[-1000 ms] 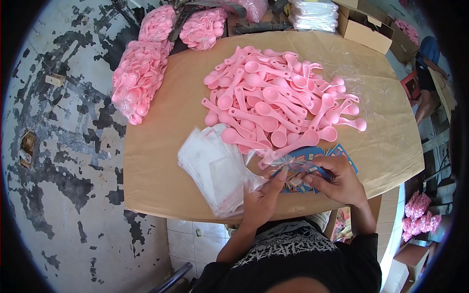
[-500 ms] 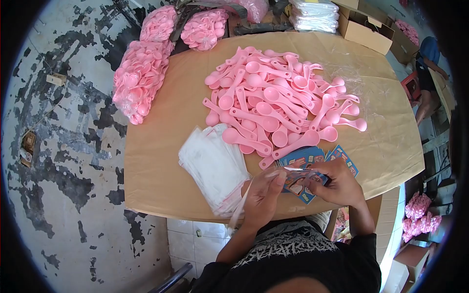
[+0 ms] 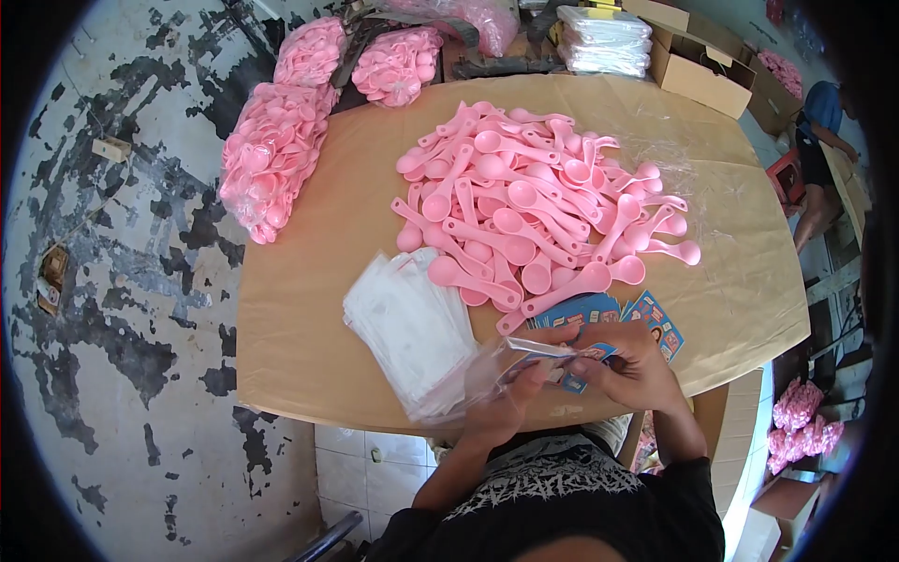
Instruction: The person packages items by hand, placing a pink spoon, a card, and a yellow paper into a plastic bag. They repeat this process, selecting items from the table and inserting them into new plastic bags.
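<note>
My left hand [image 3: 508, 405] pinches a clear plastic bag [image 3: 465, 384], which hangs out to the left over the bag stack. Close beside it, my right hand [image 3: 641, 367] has its fingers closed on a blue printed card [image 3: 599, 350] at the bag's open end. Part of the card shows through the plastic. Under and behind my hands lie more blue cards [image 3: 582, 307], some fanned out to the right. To the left is a stack of clear bags [image 3: 401, 314]. A big heap of pink measuring spoons [image 3: 524, 192] spreads just beyond the cards.
Brown paper covers the table [image 3: 300, 328]. Filled bags of pink spoons [image 3: 272, 155] line its far left edge. At the back stand wrapped plastic packs [image 3: 604, 42] and an open cardboard box [image 3: 702, 70]. Another person [image 3: 822, 140] sits at the far right.
The bag has swung up from hanging beside my left wrist to lying out leftward. My hands have shifted slightly lower, and the card now sits at the bag's open end.
</note>
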`<state>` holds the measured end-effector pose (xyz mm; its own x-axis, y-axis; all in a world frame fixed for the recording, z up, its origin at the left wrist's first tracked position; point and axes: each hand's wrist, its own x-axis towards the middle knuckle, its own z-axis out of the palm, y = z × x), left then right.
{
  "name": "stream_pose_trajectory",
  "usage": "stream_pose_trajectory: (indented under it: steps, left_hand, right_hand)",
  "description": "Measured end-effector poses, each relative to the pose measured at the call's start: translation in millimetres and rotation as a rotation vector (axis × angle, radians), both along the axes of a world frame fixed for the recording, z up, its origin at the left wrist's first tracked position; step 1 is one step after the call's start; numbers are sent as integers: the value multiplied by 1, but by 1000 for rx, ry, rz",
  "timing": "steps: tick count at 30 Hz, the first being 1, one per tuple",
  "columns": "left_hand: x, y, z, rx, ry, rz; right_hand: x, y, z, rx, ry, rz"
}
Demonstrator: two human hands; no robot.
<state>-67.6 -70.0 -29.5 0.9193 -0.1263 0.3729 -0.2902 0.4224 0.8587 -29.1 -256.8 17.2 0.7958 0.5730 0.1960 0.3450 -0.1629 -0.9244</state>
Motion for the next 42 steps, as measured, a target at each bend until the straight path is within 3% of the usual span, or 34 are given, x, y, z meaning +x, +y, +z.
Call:
stream_pose_trajectory:
  steps: [2, 7, 22, 31, 36, 42]
  left_hand:
    - [4, 0, 3, 222, -164, 54]
    - [-6, -6, 7, -118, 134, 114]
    - [-8, 1, -7, -210, -84, 305]
    - [-11, -2, 4, -288, 202, 489]
    - [-15, 1, -23, -313, 141, 569]
    - [-16, 3, -18, -126, 196, 542]
  right_hand:
    - [-2, 7, -1, 48, -8, -67]
    - [-6, 18, 0, 142, 2, -42]
    - [-19, 60, -16, 326, -32, -85]
    - [-25, 83, -28, 427, 11, -212]
    - [-28, 79, -34, 433, 94, -343]
    - [-30, 80, -37, 538, 98, -385]
